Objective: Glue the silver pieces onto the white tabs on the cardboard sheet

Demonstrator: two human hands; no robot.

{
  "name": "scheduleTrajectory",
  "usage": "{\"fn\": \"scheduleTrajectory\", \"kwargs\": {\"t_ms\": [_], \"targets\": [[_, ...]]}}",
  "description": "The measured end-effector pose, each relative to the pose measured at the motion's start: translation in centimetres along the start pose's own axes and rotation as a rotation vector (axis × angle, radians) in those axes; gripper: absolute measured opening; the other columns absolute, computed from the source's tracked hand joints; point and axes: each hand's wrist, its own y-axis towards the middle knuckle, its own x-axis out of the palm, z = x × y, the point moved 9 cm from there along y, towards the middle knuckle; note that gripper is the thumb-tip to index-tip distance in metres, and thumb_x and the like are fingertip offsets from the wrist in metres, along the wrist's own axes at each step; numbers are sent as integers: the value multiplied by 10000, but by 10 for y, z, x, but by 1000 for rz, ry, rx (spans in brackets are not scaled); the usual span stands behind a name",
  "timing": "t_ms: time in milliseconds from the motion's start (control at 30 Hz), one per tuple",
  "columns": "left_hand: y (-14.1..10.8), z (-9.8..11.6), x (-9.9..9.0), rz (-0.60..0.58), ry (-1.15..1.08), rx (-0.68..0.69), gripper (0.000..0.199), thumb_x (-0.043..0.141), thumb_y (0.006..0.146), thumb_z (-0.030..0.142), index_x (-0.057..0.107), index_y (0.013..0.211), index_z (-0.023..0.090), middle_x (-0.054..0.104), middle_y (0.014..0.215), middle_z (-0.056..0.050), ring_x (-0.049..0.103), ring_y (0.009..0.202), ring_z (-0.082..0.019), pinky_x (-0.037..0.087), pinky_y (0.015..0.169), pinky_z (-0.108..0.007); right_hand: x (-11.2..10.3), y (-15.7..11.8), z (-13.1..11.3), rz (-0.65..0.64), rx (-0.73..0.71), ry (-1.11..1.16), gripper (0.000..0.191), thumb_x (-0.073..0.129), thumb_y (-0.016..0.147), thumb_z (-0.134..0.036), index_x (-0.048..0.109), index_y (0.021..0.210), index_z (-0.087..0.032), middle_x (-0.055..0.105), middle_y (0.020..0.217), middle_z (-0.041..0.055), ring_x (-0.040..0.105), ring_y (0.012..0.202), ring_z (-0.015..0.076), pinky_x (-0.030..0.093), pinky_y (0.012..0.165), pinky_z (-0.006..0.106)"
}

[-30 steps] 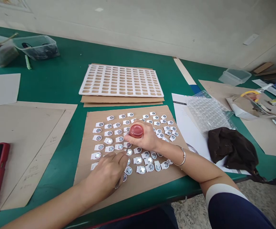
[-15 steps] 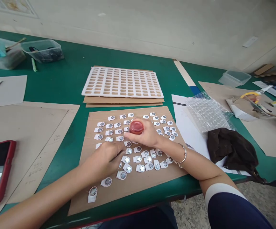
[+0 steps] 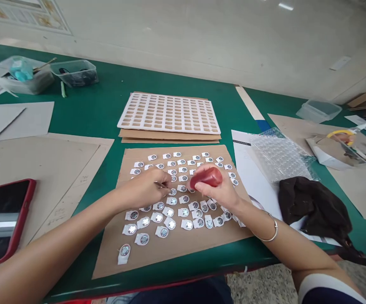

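Observation:
A brown cardboard sheet lies on the green table, bearing several small round metal-rimmed pieces on white tabs. My left hand is over the middle of the sheet, fingers closed on a thin metal tool whose tip is near one of the pieces. To its right, my right hand is wrapped round a red rounded object, tilted above the pieces. Its lower end is blurred. Pieces under both hands are partly hidden.
Behind the sheet, a white slotted tray rests on cardboard. A red-cased phone lies at left, plastic boxes at back left. Bubble wrap, a dark cloth and paper are on the right.
My right hand has moved right and tipped the red object sideways. My left hand has risen slightly, and the thin tool now shows in its fingers. The view has shifted a little.

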Motion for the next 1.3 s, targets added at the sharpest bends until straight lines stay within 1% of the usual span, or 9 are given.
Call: {"fn": "scheduleTrajectory", "kwargs": {"t_ms": [100, 167, 267, 367, 533, 733, 1000, 1300], "targets": [[0, -6, 0, 3, -34, -21, 164, 479, 777, 195, 583, 652, 177, 559, 594, 20, 463, 535, -102, 347, 491, -226, 1, -8, 11, 52, -37, -82, 312, 738, 645, -303, 608, 920, -238, 625, 935, 32, 632, 843, 194, 535, 694, 338], [-1, -9, 1, 8, -51, -19, 162, 492, 789, 229, 604, 683, 179, 574, 604, 20, 476, 547, -104, 357, 501, -225, 5, -11, 9, 67, -104, -116, 314, 732, 645, -285, 615, 933, -239, 621, 938, 32, 620, 840, 187, 526, 708, 344], [-3, -12, 0, 18, -69, -1, 174, 492, 800, 252, 612, 698, 178, 587, 617, 17, 486, 555, -104, 364, 513, -225, 12, -14, 1, 81, -217, -189, 311, 730, 640, -255, 617, 929, -225, 621, 890, 30, 611, 809, 179, 514, 718, 349], [-3, -14, 1, 20, -79, 9, 181, 492, 804, 261, 613, 702, 174, 584, 612, 13, 481, 553, -106, 366, 519, -229, 16, -16, -1, 84, -266, -226, 316, 731, 637, -253, 612, 927, -216, 619, 880, 36, 610, 799, 181, 513, 722, 356], [-3, -17, 2, 13, -97, 5, 181, 490, 803, 265, 613, 708, 172, 592, 614, 5, 489, 558, -115, 374, 525, -236, 19, -15, 5, 65, -241, -236, 295, 715, 659, -266, 605, 928, -220, 614, 879, 40, 608, 797, 186, 516, 728, 366], [-1, -19, 1, 4, -115, -1, 173, 504, 801, 275, 621, 726, 172, 612, 644, -8, 530, 593, -132, 399, 550, -247, 19, -14, 5, 55, -231, -247, 289, 717, 656, -270, 604, 918, -224, 617, 879, 42, 608, 796, 188, 517, 733, 370], [1, -22, 3, -5, -126, 3, 164, 504, 802, 274, 622, 737, 180, 615, 648, -3, 522, 587, -127, 392, 541, -244, 22, -13, 9, 34, -213, -242, 321, 732, 646, -288, 607, 933, -217, 618, 898, 50, 604, 817, 193, 516, 746, 379], [0, -19, 1, 6, -103, 20, 172, 505, 803, 268, 622, 723, 171, 584, 611, 5, 494, 558, -117, 373, 514, -233, 22, -10, 8, 32, -205, -266, 287, 720, 664, -307, 607, 914, -222, 621, 888, 48, 605, 811, 189, 515, 744, 377]]}}
